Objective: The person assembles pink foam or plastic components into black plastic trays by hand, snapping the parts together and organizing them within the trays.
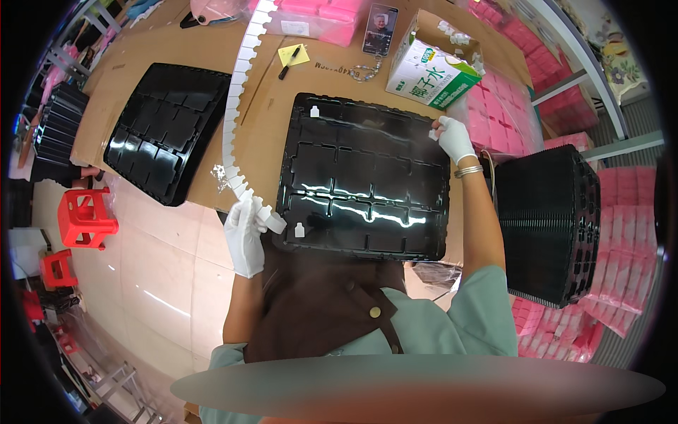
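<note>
A black plastic tray [367, 166] lies before me on brown cardboard. Two small white bottle-shaped stickers sit on its left side, an upper sticker [315, 112] and a lower sticker [299, 230]. My left hand [246, 237], in a white glove, is closed on a long white sticker strip [231, 106] near the tray's lower left corner; the strip arcs up past the tray's left side. At the upper right corner my right hand [455, 141], gloved with bare fingertips, pinches a small white sticker [433, 134] against or just over the tray; contact is unclear.
Left of the strip lies another black tray [166, 131]. A tall stack of black trays [547, 226] stands at right. Behind are a white-green carton [434, 71], a phone [380, 30], a beaded bracelet [367, 69], a pen [284, 72] and pink packs [498, 109]. Red stools [86, 215] stand left.
</note>
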`<state>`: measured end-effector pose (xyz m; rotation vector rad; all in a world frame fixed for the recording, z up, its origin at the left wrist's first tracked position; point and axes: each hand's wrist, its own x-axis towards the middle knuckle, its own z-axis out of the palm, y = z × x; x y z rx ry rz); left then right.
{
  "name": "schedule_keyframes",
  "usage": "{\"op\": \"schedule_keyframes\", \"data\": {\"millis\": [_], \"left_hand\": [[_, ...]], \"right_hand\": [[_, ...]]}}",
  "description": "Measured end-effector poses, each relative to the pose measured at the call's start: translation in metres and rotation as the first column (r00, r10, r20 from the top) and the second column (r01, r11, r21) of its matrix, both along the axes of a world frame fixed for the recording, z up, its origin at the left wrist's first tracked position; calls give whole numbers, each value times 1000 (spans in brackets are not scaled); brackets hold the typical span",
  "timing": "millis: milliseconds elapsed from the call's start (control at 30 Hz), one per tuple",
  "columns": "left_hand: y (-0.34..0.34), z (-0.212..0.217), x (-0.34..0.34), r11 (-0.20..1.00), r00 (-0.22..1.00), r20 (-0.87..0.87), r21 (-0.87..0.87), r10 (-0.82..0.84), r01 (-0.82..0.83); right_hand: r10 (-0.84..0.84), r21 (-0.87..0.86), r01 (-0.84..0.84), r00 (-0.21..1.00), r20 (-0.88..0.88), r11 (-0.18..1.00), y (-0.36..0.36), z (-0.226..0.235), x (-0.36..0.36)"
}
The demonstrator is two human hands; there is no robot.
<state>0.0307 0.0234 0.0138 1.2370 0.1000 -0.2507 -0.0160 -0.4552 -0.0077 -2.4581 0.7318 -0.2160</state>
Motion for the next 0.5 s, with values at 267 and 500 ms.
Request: {"op": "schedule_keyframes", "data": {"millis": [267, 500], "left_hand": [[-1, -5, 2, 999, 999, -21, -4, -47, 47], [-9, -8, -2, 999, 999, -21, 31, -24, 24]], "right_hand": [[19, -307, -44, 996, -82, 951, 13, 1, -1], [35, -473, 9, 996, 83, 881, 21, -8, 0]]}}
